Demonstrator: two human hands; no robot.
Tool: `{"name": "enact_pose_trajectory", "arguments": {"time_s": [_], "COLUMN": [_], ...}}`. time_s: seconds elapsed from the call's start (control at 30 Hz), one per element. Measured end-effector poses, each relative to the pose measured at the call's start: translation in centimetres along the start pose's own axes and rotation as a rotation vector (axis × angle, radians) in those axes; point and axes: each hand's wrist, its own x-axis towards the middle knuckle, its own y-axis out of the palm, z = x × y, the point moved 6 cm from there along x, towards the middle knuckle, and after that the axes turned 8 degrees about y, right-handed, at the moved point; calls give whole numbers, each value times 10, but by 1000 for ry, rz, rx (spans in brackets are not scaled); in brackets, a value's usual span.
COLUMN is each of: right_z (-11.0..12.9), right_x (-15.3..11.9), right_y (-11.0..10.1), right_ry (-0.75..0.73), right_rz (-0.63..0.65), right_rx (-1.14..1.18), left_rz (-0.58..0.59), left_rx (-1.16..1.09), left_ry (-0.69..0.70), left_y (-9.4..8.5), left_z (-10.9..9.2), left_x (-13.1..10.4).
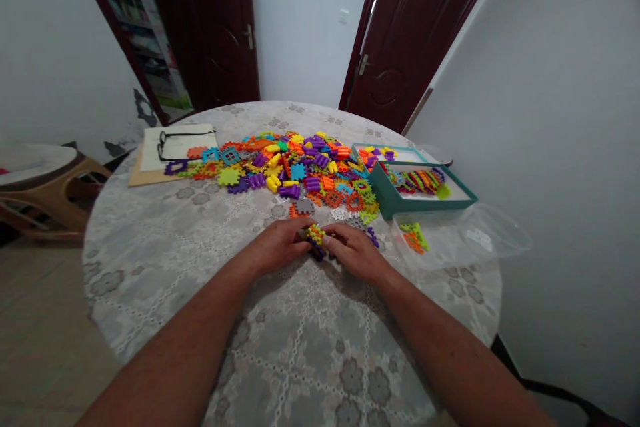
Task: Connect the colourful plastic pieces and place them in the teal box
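Between my hands, near the middle of the round table, is a small block assembly (316,235), yellow on top and dark purple below. My left hand (286,245) grips its left side with the fingers closed. From the right, my right hand (351,248) pinches the same assembly between thumb and fingers. Just beyond the hands lies a wide pile of colourful plastic pieces (298,171), with gear-edged squares and ribbed connectors in it. A grey square piece (304,207) and a white piece (339,213) are closest to my fingers.
Black glasses (161,145) rest on papers (150,161) at the back left. On the right stand a green box (384,197) of stacked pieces, a shallower tray (414,155) behind it, and a clear plastic container (435,257) with green and orange pieces. A patterned cloth (280,347) covers the table.
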Motion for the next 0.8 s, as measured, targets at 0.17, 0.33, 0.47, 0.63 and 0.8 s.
{"name": "enact_pose_trajectory", "arguments": {"time_s": [0.17, 0.33, 0.47, 0.63, 0.8], "right_z": [12, 15, 17, 24, 23], "right_x": [-7, -6, -5, -5, 11], "right_y": [5, 8, 8, -21, -125], "right_ry": [-70, 6, 76, 152, 182], "right_rz": [-61, -91, -74, -129, -505], "right_rx": [-206, -277, -287, -256, -269], "left_rz": [2, -16, -28, -148, -285], "left_rx": [5, 32, -11, -93, -10], "left_ry": [1, 4, 32, 48, 59], "left_y": [0, -2, -3, -8, -22], "left_z": [2, 4, -3, -7, -5], "left_x": [0, 1, 2, 3, 3]}}
